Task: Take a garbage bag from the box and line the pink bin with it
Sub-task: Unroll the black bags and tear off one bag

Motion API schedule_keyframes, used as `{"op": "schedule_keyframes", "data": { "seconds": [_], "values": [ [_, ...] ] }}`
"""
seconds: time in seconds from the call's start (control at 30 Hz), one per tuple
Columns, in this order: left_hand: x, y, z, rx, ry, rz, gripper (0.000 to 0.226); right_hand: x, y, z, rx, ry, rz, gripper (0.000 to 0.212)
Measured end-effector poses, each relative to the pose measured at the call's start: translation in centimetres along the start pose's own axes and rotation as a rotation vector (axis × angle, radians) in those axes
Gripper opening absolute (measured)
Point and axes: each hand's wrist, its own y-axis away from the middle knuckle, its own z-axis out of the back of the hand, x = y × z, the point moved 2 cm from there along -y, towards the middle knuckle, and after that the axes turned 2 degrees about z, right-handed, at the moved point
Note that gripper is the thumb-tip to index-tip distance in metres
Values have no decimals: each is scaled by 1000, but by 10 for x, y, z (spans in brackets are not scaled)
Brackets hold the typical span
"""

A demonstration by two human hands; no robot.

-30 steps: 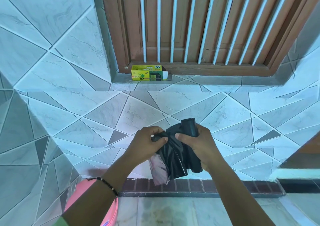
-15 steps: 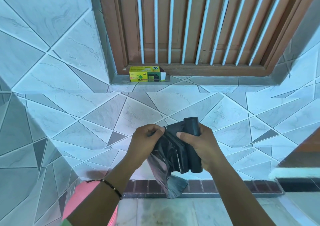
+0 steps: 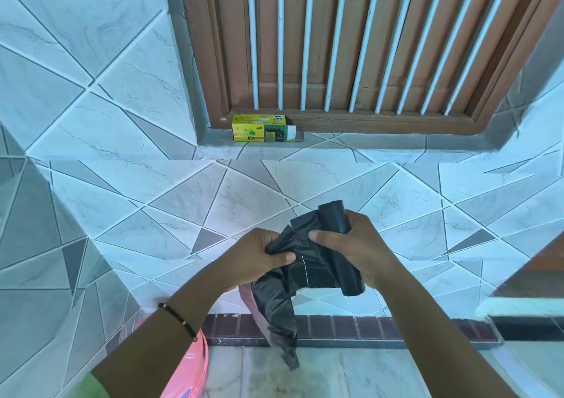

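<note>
Right hand point(image 3: 354, 249) grips rolled black plastic garbage bags point(image 3: 341, 245), anchoring roll. Left hand point(image 3: 259, 255) pinches loose bag end beside it, likely to tear at perforation. Yellow cardboard box point(image 3: 259, 128) on sill, well beyond hands. Pink plastic bin point(image 3: 189, 370) under left forearm, unlined.

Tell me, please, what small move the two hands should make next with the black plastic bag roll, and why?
Probably pull the hands apart to tear along the perforated line. The right hand grips the black plastic bag roll, the left hand pinches the unrolled black bag, which already hangs loose, and the perforation sits between them. The pink plastic bin waits unlined below.
</note>
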Motion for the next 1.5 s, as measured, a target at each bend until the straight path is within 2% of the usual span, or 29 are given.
{"op": "schedule_keyframes", "data": {
  "seconds": [0.13,0.23,0.4,0.53,0.67,0.83,0.93,1.03,1.33,1.4,1.5],
  "values": [
    [1,-3,-1,-58,-43,-1,12,1,2,-3,175,63,0,45],
    [0,-2,-9,-124,-131,-42,16,-1,1,-9,203,211,-1,52],
    [-4,-2,-13,-142,-274,-136,12,1,-7,-5,169,387,4,45],
    [-7,2,-6,-39,-293,-123,22,3,-10,-4,195,349,-4,44],
    [-9,1,-2,-52,-293,-93,29,6,-13,-7,214,330,-10,41],
    [-19,1,-4,35,-588,-135,24,6,-17,-16,251,522,12,42],
    [-24,1,-5,55,-765,-145,22,9,-18,-24,299,660,59,31],
    [-30,3,-6,36,-878,-169,12,12,-19,-29,314,782,102,28],
    [-35,1,-10,-64,-1169,-268,22,21,-20,-32,289,887,169,26],
    [-33,1,-8,-111,-1130,-270,20,21,-21,-29,243,851,182,27],
    [-24,0,0,-92,-762,-191,19,17,-23,-18,231,615,99,35]
  ]
}}
